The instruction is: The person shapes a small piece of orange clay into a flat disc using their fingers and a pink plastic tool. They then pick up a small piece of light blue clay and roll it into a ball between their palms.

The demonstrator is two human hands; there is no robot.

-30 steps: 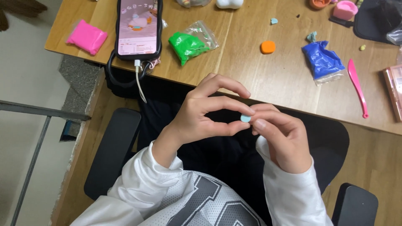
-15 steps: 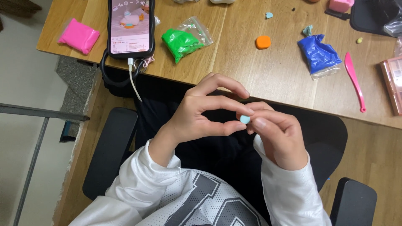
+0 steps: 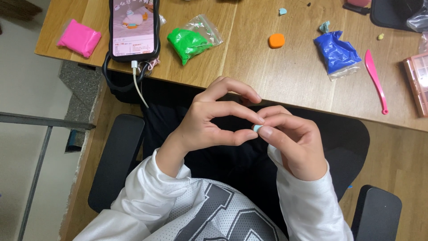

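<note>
My left hand (image 3: 209, 122) and my right hand (image 3: 294, 143) meet over my lap, just below the edge of the wooden table (image 3: 285, 76). Between their fingertips is a tiny piece of light blue clay (image 3: 257, 128), pinched by the thumbs and forefingers of both hands. Most of the piece is hidden by the fingers. My white sleeves reach up from the bottom of the view.
On the table lie a pink clay block (image 3: 79, 38), a phone (image 3: 133, 27) with a cable, a bag of green clay (image 3: 192, 41), an orange clay lump (image 3: 276, 40), a bag of blue clay (image 3: 337, 53), a pink modelling tool (image 3: 376, 80) and a pink box (image 3: 417, 84). Black chair armrests flank me.
The hands keep pinching the light blue piece in the same place. The view has shifted slightly, so the table items sit a little higher in the frame.
</note>
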